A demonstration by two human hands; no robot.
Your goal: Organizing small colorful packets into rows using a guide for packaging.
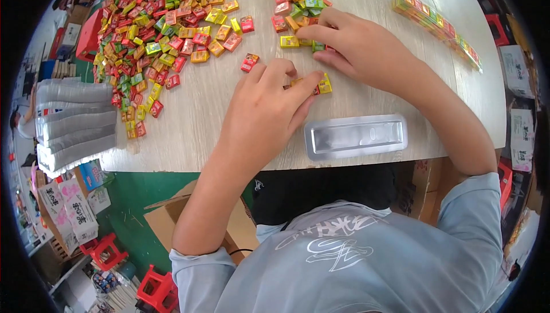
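Observation:
My left hand [263, 104] is curled over a short row of small yellow and red boxes [325, 83], thumb and fingers closed about it and hiding most of it. Just beyond, my right hand [364, 49] has its thumb and index finger bent round a few small boxes, among them a green one [318, 45] partly covered by the fingers. A yellow box [289, 41] lies at that index fingertip. A lone red box [250, 62] rests beyond my left knuckles. Nearest my body, a shallow clear plastic tray [312, 144] sits by the table edge.
A big heap of small red, yellow, green and orange boxes [172, 26] covers the table's far left. Nested clear trays [77, 121] stand at the left edge. Long packs filled with boxes [435, 26] lie at right. Red stools [157, 290] and an open carton [172, 215] are below.

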